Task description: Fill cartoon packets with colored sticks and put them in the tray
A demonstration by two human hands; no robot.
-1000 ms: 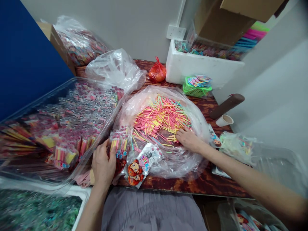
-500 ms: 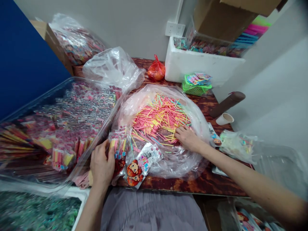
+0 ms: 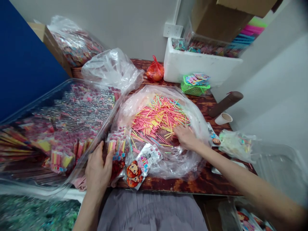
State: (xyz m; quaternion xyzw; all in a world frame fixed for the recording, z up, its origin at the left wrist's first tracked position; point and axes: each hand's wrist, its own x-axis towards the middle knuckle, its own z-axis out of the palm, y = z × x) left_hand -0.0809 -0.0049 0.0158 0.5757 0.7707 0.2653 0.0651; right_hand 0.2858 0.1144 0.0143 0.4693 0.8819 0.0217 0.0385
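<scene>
My left hand is at the near end of a row of filled packets, with thumb and fingers apart. These clear packets hold pink and yellow sticks. My right hand reaches into a wide clear plastic bag, rolled open around a heap of thin coloured sticks. Its fingers are bent together at the heap's near right edge; the fingertips are partly hidden, so what they pinch does not show. Between my hands lie silver printed pouches with a cartoon figure, overlapping the bag's near rim.
To the left stands a large clear tub full of filled packets. At the back are a red bag of round fruit, a green basket and a white foam box. A paper cup and brown bottle stand right.
My left hand has shifted slightly left, and its thumb and fingers are further apart. My right hand stays at the heap's edge with its fingers a little moved. The whole view has shifted slightly.
</scene>
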